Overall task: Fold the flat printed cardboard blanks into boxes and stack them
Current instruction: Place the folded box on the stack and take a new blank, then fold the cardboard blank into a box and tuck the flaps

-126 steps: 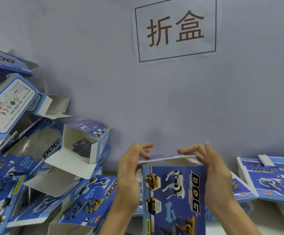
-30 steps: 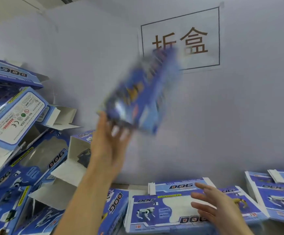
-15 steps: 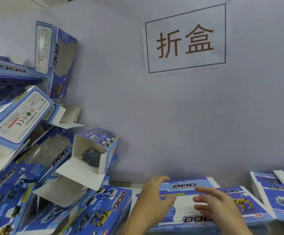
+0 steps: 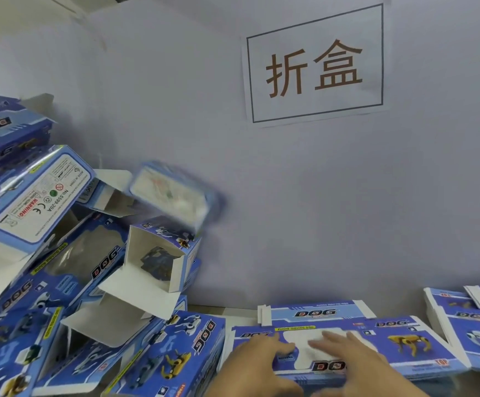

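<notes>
Resting side by side with fingers spread flat, the left hand (image 4: 257, 358) and right hand (image 4: 347, 359) press the top flat blank (image 4: 399, 348) of a glossy blue cardboard stack at the counter's near edge, beside folded boxes (image 4: 70, 282) heaped left.

both hands (image 4: 304, 356) on flat blank (image 4: 405, 343), box (image 4: 173, 193) seemingly airborne

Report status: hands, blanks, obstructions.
Left hand and right hand flat on top flat blank, fingers straight. Blurred box mid-air over folded pile. Nothing blocking.
</notes>
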Motion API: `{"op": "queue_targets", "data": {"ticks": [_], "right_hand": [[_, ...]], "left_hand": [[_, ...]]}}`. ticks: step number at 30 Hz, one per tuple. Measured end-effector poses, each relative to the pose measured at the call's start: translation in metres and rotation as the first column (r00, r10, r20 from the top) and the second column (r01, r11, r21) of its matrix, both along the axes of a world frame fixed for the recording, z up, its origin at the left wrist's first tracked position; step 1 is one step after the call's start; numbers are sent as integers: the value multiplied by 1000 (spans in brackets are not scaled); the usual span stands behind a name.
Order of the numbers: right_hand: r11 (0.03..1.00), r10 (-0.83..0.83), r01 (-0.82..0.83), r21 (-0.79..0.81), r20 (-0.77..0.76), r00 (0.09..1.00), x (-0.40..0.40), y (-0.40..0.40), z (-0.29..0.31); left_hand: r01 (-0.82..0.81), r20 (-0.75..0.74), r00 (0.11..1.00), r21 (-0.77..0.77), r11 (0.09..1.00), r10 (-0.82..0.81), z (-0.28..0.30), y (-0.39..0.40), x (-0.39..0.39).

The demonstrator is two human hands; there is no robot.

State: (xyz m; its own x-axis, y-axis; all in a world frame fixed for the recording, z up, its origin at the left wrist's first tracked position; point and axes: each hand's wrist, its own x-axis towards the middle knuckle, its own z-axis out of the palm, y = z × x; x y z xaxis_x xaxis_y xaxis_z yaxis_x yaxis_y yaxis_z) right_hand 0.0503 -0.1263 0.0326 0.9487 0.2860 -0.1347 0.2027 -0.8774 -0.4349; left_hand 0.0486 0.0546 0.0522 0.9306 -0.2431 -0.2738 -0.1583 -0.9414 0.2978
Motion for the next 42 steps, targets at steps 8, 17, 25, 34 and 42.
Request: {"op": "queue_targets", "data": {"ticks": [8,17,25,34,42], "right_hand": [[941,-180,145,307,89,980,-1,-8,-5],[819,-251,4,574,352,902,-7,2,-8],[735,-209,-123,667,395,895,-3,8,-6],[113,36,136,984,-141,989,-6,-46,16],[-23,-129,41,999,-44,991,5,-6,16]], "left_hand": [[-65,214,944,-623,779,250,-31,15,6],[-58,14,850,-991,120,527,-24,10,9],[12,10,713,-1000,2,701,-29,1,12],[85,83,976,-996,-3,200,-3,13,-4],[76,90,993,-981,178,70,10,10,-17]]}}
